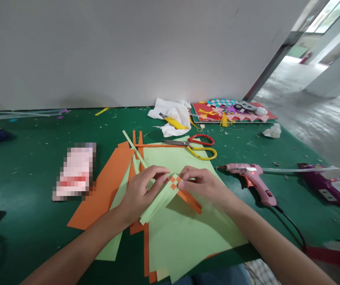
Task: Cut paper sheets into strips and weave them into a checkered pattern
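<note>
A small checkered weave of green and orange paper strips (175,182) is held up between my two hands. My left hand (144,188) pinches its left side, where long green strips (157,206) run down towards me. On the right side my right hand (201,186) grips the weave between thumb and fingers, and orange strips (190,201) stick out below it. Beneath lies a large light green paper sheet (196,237). Orange paper (104,186) and more loose strips spread out to the left of my left hand.
Scissors (184,143) with red and yellow handles lie beyond my hands. To the right rest a pink glue gun (251,174) with its cord and a purple power strip (327,184). Crumpled white tissue (170,113) and a red board (271,115) with paper crafts sit near the wall.
</note>
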A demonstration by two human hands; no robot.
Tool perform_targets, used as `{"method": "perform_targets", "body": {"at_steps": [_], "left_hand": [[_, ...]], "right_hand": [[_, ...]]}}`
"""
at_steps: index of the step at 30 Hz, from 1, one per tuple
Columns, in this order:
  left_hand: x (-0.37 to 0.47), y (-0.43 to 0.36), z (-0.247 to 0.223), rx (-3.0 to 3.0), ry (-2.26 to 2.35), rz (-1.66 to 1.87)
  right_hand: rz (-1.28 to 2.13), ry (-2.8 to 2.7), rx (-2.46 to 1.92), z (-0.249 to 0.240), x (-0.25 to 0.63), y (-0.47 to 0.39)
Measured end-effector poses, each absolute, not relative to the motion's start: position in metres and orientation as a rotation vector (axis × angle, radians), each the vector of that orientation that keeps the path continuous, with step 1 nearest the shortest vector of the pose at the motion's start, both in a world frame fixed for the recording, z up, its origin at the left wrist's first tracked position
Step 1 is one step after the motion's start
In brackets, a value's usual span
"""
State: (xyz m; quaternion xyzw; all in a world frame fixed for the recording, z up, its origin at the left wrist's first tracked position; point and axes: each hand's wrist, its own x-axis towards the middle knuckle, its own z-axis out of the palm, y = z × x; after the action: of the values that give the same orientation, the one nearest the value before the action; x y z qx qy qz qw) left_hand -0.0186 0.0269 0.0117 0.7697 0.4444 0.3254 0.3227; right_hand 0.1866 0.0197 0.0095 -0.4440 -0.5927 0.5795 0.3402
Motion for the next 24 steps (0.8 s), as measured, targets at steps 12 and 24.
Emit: {"method": "perform_targets", "body": {"at_steps": [12,24], "left_hand": [[-0.014,0.025,0.017,1.834,1.068,0.653],[-0.013,0.024,0.013,1.816,1.024,0.605]], "right_hand": [[1.477,-1.646,-1.169,0.013,0.184,0.019],[1.26,-1.761,-1.22,0.011,0.176,0.012]]}}
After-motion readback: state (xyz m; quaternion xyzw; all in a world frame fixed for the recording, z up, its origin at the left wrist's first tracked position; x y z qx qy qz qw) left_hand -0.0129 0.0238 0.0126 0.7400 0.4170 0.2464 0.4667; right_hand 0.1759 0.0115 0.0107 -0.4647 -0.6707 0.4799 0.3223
